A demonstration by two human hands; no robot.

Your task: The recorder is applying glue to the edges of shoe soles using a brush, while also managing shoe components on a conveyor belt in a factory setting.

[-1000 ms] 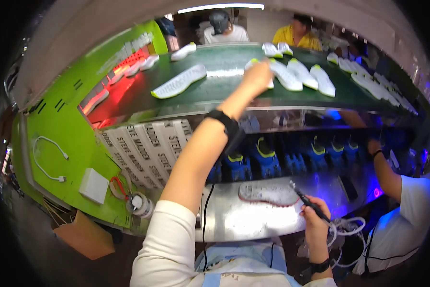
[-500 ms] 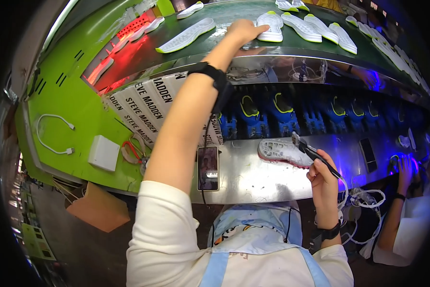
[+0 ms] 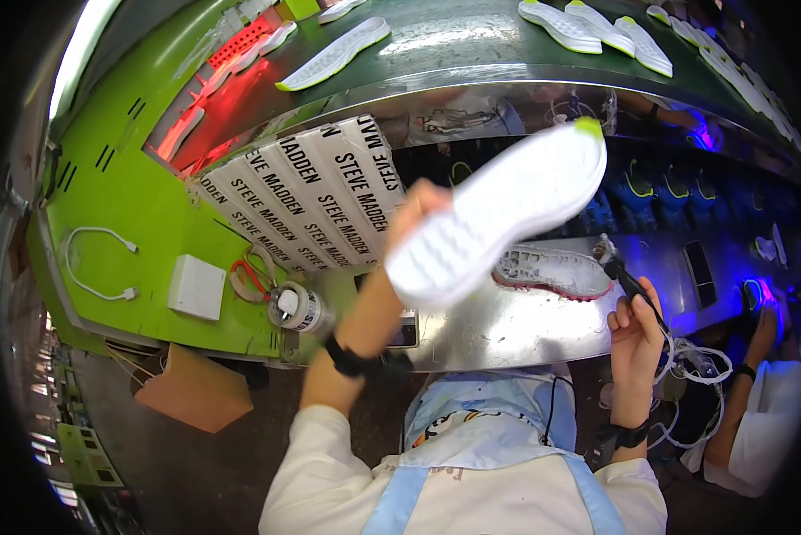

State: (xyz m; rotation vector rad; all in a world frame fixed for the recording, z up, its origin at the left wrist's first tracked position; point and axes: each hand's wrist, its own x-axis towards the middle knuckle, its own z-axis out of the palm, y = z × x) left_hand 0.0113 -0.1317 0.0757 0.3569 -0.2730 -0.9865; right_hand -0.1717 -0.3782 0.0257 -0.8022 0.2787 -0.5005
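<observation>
My left hand [image 3: 414, 211] is closed on the edge of a white shoe sole [image 3: 516, 201] with a yellow-green tip, raised above the steel bench. A black-handled brush [image 3: 634, 287] with a pale tube on its end is gripped in my right hand [image 3: 634, 332], its bristles pointing up and away. Close to the bristles, a grey sole with a red edge [image 3: 561, 274] lies flat on the bench, partly covered by the raised sole. Under my left forearm, a phone [image 3: 406, 333] shows only in part.
Beyond the bench runs a green belt [image 3: 454, 49] carrying several white soles [image 3: 641, 45]. Left stand a printed carton [image 3: 316, 192], a tape roll [image 3: 298, 308], red-handled scissors [image 3: 251, 278] and a white box [image 3: 195, 287]. At right, a co-worker's hand [image 3: 764, 323] works under blue light near another phone [image 3: 700, 275].
My left hand has taken a white sole off the belt and brought it back over the bench. My right hand, with the brush, has shifted slightly right.
</observation>
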